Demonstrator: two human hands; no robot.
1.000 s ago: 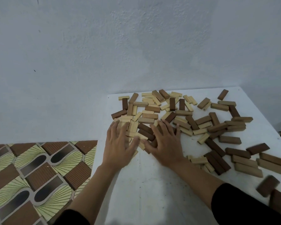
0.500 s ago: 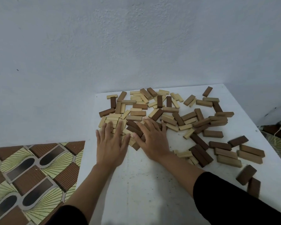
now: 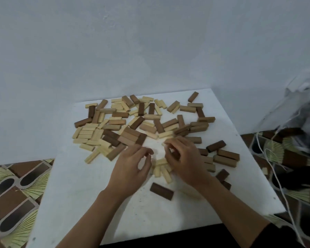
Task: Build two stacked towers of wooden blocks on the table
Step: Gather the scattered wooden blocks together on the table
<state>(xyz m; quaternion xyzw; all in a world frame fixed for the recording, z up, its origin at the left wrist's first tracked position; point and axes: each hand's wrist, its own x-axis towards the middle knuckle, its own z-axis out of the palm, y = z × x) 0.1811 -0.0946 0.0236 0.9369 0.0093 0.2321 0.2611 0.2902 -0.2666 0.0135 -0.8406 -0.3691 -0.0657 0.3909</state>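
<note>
Many wooden blocks (image 3: 132,126), pale, tan and dark brown, lie scattered flat across the far half of the white table (image 3: 79,194). No tower stands. My right hand (image 3: 184,158) is over the middle of the table, and its curled fingertips pinch a pale block (image 3: 166,143). My left hand (image 3: 132,167) hovers just to its left, fingers loosely curled, with nothing visible in it. Between and under both hands lies a small cluster of pale blocks (image 3: 161,169). A single dark block (image 3: 161,191) lies nearer to me.
A grey wall stands right behind the table. Patterned floor tiles (image 3: 13,190) show on the left. On the right, a dark bag (image 3: 301,122) and a white cord (image 3: 276,172) hang close to the table's right edge. One pale block (image 3: 264,170) lies off that edge.
Both hands left the left-hand pile, where they lay flat on the blocks, and moved right to the middle. Their fingers are now curled, the right hand's on a pale block.
</note>
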